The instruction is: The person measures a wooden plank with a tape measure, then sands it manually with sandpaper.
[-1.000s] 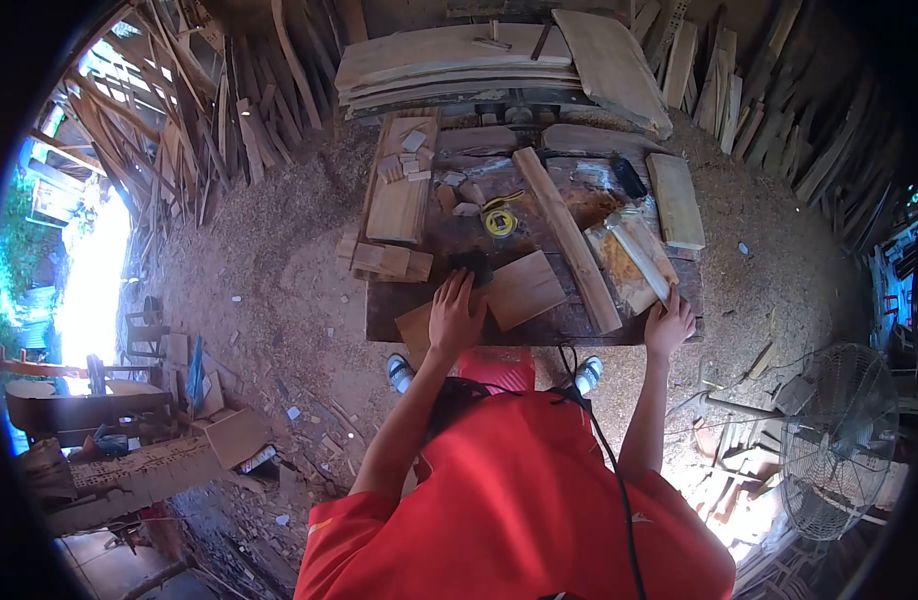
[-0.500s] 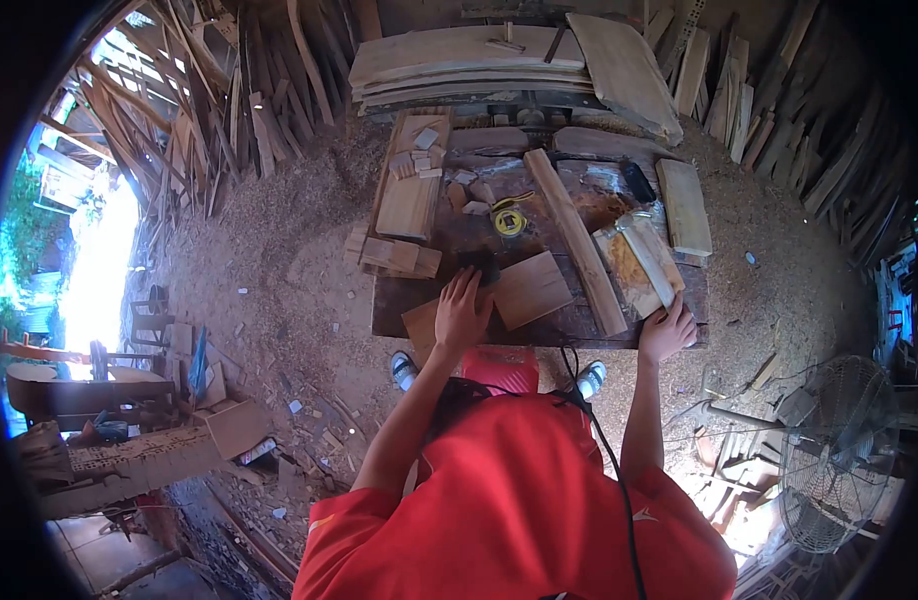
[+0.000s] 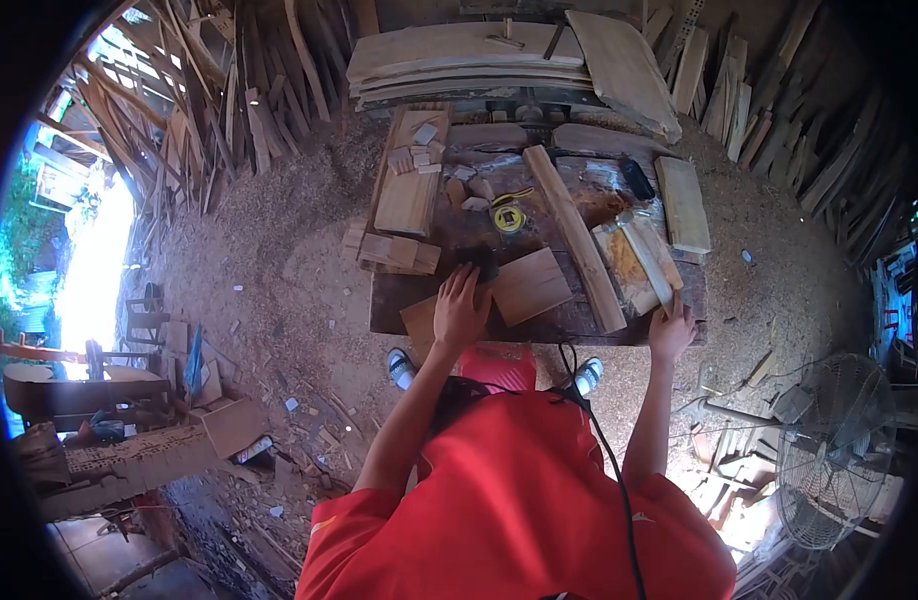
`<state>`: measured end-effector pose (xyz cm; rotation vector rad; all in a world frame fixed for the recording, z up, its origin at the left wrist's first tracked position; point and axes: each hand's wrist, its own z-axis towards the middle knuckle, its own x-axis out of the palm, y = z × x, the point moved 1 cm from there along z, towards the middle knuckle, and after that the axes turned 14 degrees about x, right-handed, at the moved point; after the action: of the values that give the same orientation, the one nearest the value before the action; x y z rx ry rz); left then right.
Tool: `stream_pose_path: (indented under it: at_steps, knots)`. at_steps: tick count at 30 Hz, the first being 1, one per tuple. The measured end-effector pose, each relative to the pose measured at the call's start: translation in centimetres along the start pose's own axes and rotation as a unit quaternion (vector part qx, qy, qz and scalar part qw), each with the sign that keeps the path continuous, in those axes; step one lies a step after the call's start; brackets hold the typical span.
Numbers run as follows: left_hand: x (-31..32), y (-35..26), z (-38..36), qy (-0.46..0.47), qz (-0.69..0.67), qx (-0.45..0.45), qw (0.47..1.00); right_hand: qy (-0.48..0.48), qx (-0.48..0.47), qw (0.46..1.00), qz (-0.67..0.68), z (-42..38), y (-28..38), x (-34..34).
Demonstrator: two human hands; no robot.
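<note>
My left hand (image 3: 461,312) lies with its fingers stretched over a flat wooden board (image 3: 419,325) at the near edge of the workbench. Its fingertips reach a dark block (image 3: 476,262), whose kind I cannot make out. Beside that hand, a second board (image 3: 531,288) lies at an angle. My right hand (image 3: 673,332) is at the bench's near right edge, its fingers closed on the lower end of a pale narrow wood strip (image 3: 647,255). This strip rests on a wider yellowish wooden piece (image 3: 629,272). A long wooden batten (image 3: 574,238) lies between my hands.
On the workbench (image 3: 404,300) are a yellow tape measure (image 3: 509,218), small wood offcuts (image 3: 414,158), a dark oblong case (image 3: 637,180) and a thick plank (image 3: 684,205). Large slabs (image 3: 469,55) are stacked behind. A fan (image 3: 834,450) stands right; shavings cover the floor.
My right hand has shifted slightly, with its fingers more bunched at the strip's lower end. The strip's angle looks slightly changed. My left hand stays nearly in place.
</note>
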<state>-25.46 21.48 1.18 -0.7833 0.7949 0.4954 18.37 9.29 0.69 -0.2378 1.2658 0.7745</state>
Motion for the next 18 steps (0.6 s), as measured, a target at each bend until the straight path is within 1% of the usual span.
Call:
stream_pose_path:
  at_steps: [2,3,5,6,9,12,15,16,18]
  knots:
    - [0.1,0.1,0.0,0.0,0.001,0.001,1.0,0.043,0.011,0.999,0.023,0.4,-0.2,-0.7]
    - [0.1,0.1,0.0,0.0,0.002,0.002,1.0,0.03,0.012,0.999,0.033,0.3,-0.1,-1.0]
    - [0.0,0.0,0.0,0.001,0.003,-0.003,1.0,0.003,0.015,0.999,0.052,-0.6,2.3,-3.4]
    - [0.0,0.0,0.0,0.002,0.004,-0.006,1.0,-0.023,-0.029,0.992,0.121,-0.9,2.6,-3.4]
    - [0.4,0.2,-0.2,-0.013,0.013,-0.001,1.0,-0.006,-0.118,0.977,0.179,-2.4,5.7,-3.9]
    - [-0.2,-0.1,0.1,-0.054,0.049,0.051,0.996,0.077,-0.181,0.954,0.228,-3.5,9.5,-4.1]
    - [-1.0,-1.1,2.9,-0.119,0.02,0.077,0.99,0.089,-0.199,0.936,0.278,-4.9,12.3,-2.8]
    - [-1.1,-1.4,4.6,-0.083,-0.016,0.05,0.995,0.099,-0.192,0.94,0.264,-5.5,12.1,-1.4]
    - [-0.3,-1.8,8.9,-0.01,-0.089,-0.007,0.996,0.076,-0.216,0.951,0.206,-6.0,12.4,-1.4]
